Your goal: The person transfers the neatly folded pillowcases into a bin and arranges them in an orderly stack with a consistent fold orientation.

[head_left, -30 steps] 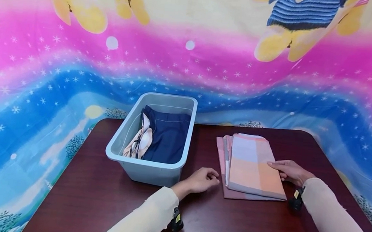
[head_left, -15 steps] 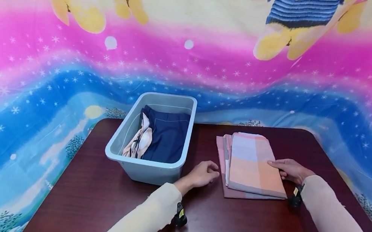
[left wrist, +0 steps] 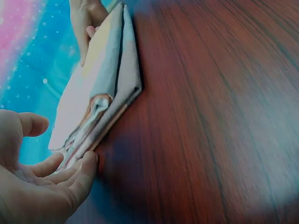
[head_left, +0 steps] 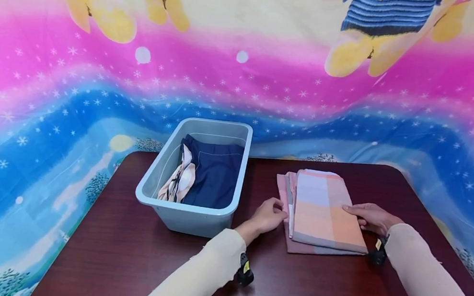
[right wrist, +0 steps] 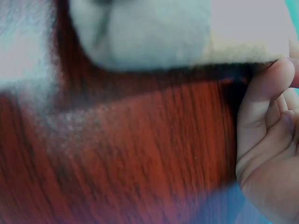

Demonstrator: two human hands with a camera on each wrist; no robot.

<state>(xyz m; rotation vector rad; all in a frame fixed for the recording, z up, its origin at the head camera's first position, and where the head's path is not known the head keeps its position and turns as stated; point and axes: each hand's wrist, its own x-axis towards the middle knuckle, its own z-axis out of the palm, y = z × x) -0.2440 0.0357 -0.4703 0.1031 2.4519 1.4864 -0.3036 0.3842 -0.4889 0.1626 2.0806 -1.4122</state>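
Observation:
A folded checked cloth in pink, peach, white and grey lies in layers on the table's right half. My right hand pinches its right edge, thumb on top and fingers underneath. In the right wrist view, that thumb and those fingers meet at the cloth's edge. My left hand is at the cloth's left edge. The left wrist view shows this hand's fingertips right at the layered folds, the thumb held apart above them.
A grey-blue plastic bin stands left of the cloth. Inside are a folded navy garment and a crumpled patterned cloth. The dark wooden table ends at the back against a printed curtain.
My left hand has moved right and slightly away from me, up to the cloth's left edge. The right hand keeps its pinch in the same place, and the cloth lies still.

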